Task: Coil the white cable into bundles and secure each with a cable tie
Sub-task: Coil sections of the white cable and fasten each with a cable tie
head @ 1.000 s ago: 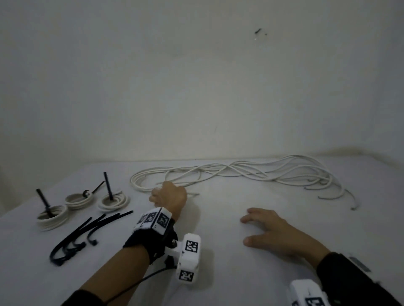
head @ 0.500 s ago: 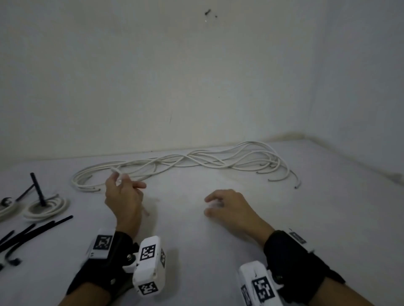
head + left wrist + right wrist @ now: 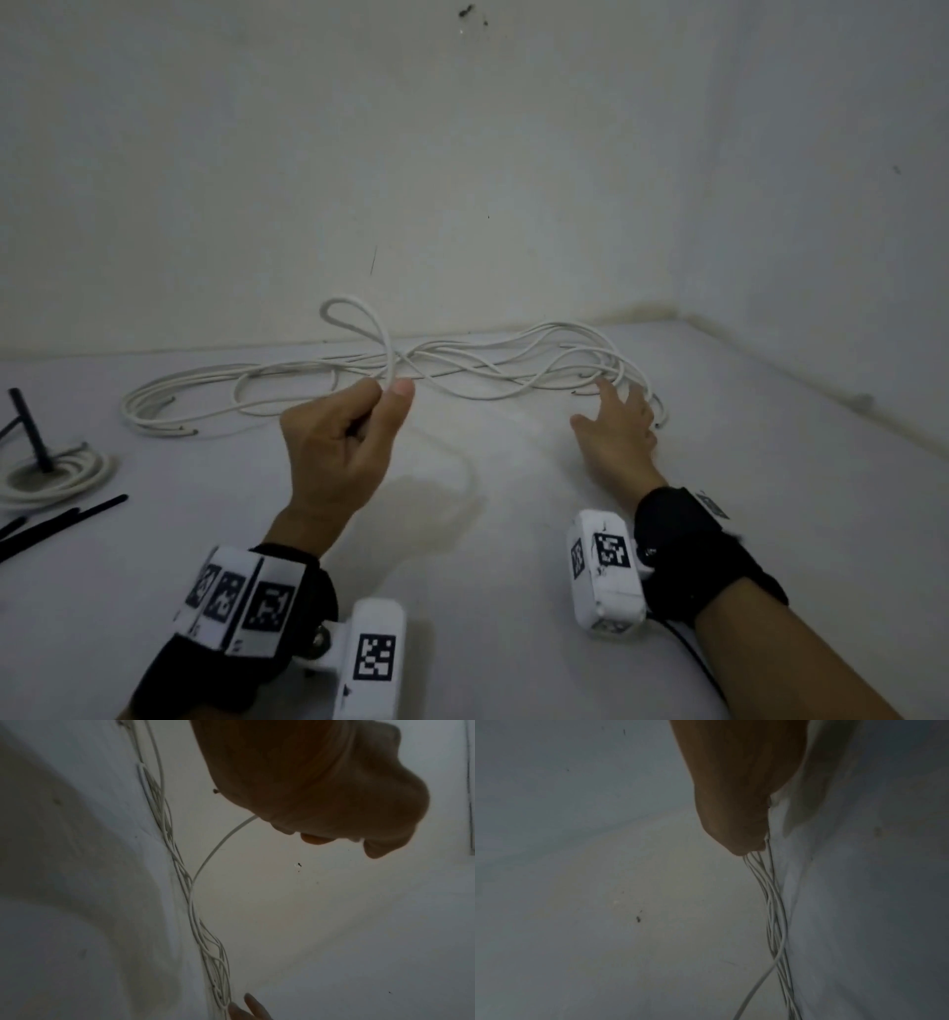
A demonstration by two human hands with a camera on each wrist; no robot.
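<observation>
White cable (image 3: 462, 370): mostly loose on table (image 3: 513, 591), uncoiled.
Done: one tied coil (image 3: 61, 470) visible.
L hand (image 3: 341, 452): you pinch a raised loop.
R hand (image 3: 619, 437): fingers spread, touching strands; grip unclear.
Spare ties (image 3: 61, 521): unused.

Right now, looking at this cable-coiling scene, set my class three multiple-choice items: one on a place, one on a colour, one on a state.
1. Where does the finished coil with an upright tie lie?
A. at the table's far left
B. by the right wall
C. under the right hand

2. What colour are the loose cable ties?
A. white
B. black
C. red

3. What is the left hand doing?
A. lying flat on the table
B. pinching a raised loop of the white cable
C. holding a tie

Key: 1 A, it sits at the head view's left edge; 2 B, the strips look dark against the white table; 3 B, thumb and fingers close on the strand, while the right hand reaches with spread fingers to the pile's end.
</observation>
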